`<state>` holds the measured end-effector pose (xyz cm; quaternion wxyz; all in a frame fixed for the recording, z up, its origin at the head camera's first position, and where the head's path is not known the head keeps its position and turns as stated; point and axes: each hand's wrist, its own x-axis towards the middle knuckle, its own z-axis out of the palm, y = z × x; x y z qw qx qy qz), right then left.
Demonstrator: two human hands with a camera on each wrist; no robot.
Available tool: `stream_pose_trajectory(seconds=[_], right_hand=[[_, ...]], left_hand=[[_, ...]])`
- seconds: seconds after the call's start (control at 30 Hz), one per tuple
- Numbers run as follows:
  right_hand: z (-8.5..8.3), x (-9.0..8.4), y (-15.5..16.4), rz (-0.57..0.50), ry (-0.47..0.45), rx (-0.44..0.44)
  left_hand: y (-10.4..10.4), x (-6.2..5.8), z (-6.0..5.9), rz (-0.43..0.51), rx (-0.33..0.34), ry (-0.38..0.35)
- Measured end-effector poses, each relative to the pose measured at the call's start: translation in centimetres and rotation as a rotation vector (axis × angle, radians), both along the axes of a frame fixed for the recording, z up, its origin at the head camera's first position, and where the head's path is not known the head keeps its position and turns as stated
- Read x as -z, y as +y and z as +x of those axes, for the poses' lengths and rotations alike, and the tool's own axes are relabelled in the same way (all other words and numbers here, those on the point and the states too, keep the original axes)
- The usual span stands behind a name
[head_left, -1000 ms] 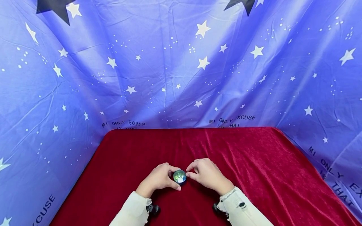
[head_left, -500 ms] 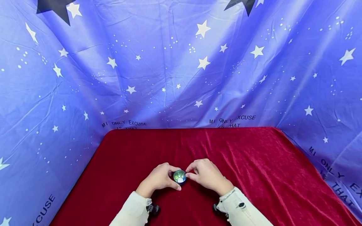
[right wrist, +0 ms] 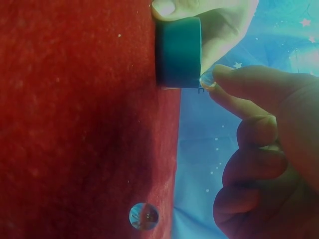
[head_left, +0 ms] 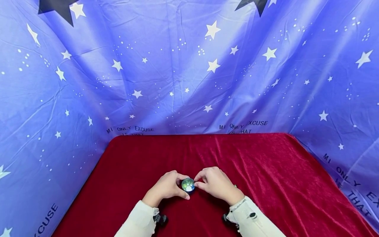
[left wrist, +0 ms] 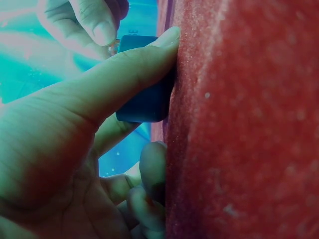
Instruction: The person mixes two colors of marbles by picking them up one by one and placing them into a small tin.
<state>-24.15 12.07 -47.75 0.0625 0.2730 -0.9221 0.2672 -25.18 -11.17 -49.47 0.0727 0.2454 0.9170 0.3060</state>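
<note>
Blue star-print cloth (head_left: 189, 75) hangs as backdrop on three sides; a red velvet cloth (head_left: 266, 171) covers the table. No desk as such, so places are by table edges.

Small round dark container (head_left: 188, 185) sits on the red cloth near the front edge, about centred left to right. Shiny glassy contents show in its open top from the head view. Its axis is vertical; it's a short cylinder, flat on the cloth.

Left hand (head_left: 165, 187): fingers curled round the container's left side, thumb (left wrist: 124, 69) pressed along its wall down to the cloth. That's a steadying grip on the container.

Right hand (head_left: 217, 184): comes in from the right, thumb and index tips pinching a small clear bead (right wrist: 207, 79) right at the container's top rim. Other fingers are curled, holding nothing.

Key relation: the bead sits touching or just off the rim on the right-hand side, so the right hand is nearer the opening and the left one only braces.

A second clear bead (right wrist: 144, 216) lies loose on the cloth, apart from the container, toward the right wrist.

White sleeves (head_left: 139, 220) on both arms, with wrist cameras (head_left: 161, 219) strapped underneath.
</note>
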Motion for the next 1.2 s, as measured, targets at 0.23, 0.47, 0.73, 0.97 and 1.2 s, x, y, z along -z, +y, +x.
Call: stream_pose_trajectory(seconds=[0.23, 0.47, 0.73, 0.97, 1.2], right_hand=[[-0.05, 0.04, 0.07, 0.000, 0.001, 0.000], [-0.09, 0.06, 0.01, -0.012, 0.000, -0.008], [0.01, 0.04, 0.00, -0.028, 0.009, -0.026], [-0.03, 0.02, -0.04, -0.034, 0.019, -0.034], [-0.08, 0.01, 0.00, -0.024, 0.010, -0.022]], left_hand=[[-0.04, 0.15, -0.06, 0.010, -0.001, -0.004], [-0.02, 0.19, -0.14, 0.002, -0.014, -0.005], [0.00, 0.17, -0.22, 0.014, 0.010, -0.003], [-0.04, 0.28, -0.24, 0.012, 0.010, 0.000], [-0.05, 0.39, -0.29, 0.010, 0.017, 0.007]])
